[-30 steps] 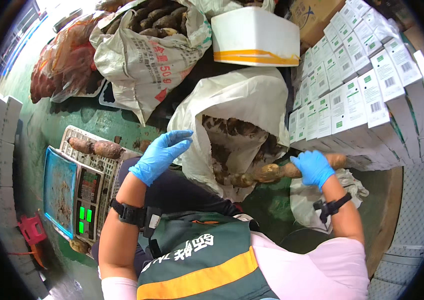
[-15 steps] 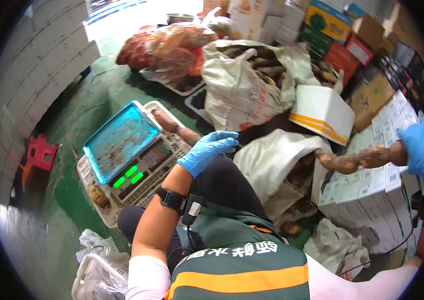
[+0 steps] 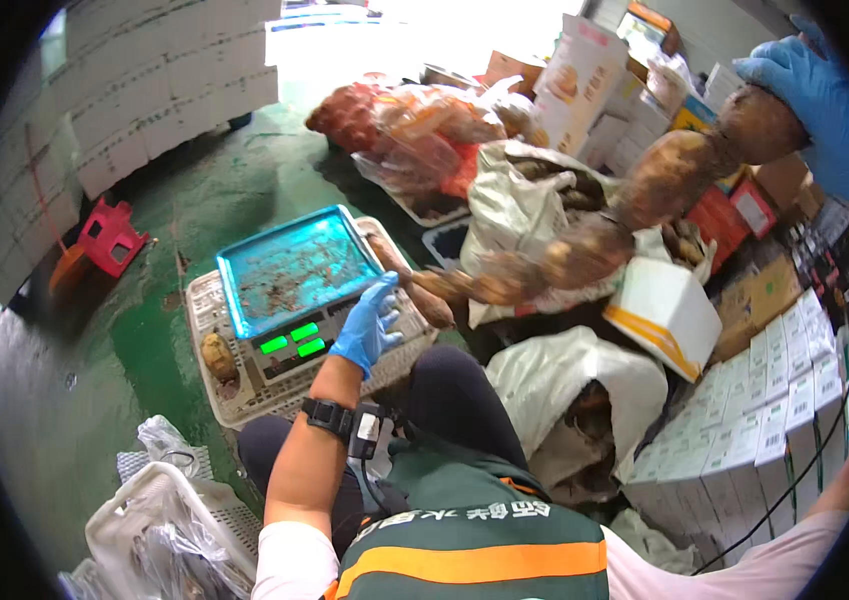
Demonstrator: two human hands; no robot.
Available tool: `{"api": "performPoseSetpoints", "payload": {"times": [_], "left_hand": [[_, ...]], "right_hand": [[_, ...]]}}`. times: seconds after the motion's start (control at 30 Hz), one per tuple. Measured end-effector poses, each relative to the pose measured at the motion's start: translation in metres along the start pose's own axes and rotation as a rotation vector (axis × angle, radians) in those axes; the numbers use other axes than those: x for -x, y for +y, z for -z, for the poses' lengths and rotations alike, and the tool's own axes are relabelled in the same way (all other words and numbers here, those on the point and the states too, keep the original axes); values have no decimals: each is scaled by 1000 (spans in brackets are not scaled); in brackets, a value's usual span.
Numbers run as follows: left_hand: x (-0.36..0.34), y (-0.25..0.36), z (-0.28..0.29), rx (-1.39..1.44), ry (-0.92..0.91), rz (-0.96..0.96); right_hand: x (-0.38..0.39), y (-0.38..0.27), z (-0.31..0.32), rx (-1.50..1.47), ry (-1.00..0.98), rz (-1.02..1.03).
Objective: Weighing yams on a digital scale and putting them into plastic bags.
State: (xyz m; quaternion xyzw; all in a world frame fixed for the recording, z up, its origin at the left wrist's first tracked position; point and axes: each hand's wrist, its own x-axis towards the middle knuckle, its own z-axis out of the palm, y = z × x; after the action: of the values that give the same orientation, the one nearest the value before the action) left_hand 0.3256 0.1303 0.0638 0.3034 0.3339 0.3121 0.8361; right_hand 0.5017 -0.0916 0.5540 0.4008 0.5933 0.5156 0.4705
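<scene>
A long brown lotus root [image 3: 584, 252], made of several joined segments, stretches across the view from upper right toward the middle. My right hand [image 3: 829, 115], in a blue glove, grips its thick end high at the upper right. Its thin end is close to my gloved left hand [image 3: 368, 326]; whether they touch I cannot tell. That hand is open, fingers apart, beside the digital scale with a blue tray [image 3: 294, 272]. Dirt covers the tray. Under the scale is a white plastic basket [image 3: 206, 310], holding a short root piece [image 3: 218, 356] and another lotus root [image 3: 430, 306].
Woven sacks of roots [image 3: 514, 180] stand beyond, with an open white sack [image 3: 584, 385] nearer. A white foam box [image 3: 664, 310] and stacked white cartons [image 3: 744, 430] are at right. A red stool [image 3: 112, 238] and a white crate with plastic bags [image 3: 169, 530] are at left.
My right hand has raised the lotus root and swung its thin end leftward, toward the scale. My left hand has moved slightly left and down. The view has shifted.
</scene>
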Motion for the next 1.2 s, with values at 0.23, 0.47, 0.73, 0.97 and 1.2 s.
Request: {"api": "performPoseSetpoints", "payload": {"times": [0.23,0.47,0.73,0.97,1.2], "left_hand": [[64,93,30,740,-524,-632],[72,95,184,567,330,-762],[39,75,265,520,712,-673],[16,77,275,537,651,-598],[16,79,265,632,678,-538]], "right_hand": [[-123,-100,-62,-677,509,-409],[-324,-297,-73,-1237,437,-175],[-450,-440,-61,-1468,220,-78],[-463,-464,-70,-1518,148,3],[-460,-451,-1,-1762,610,145]]}}
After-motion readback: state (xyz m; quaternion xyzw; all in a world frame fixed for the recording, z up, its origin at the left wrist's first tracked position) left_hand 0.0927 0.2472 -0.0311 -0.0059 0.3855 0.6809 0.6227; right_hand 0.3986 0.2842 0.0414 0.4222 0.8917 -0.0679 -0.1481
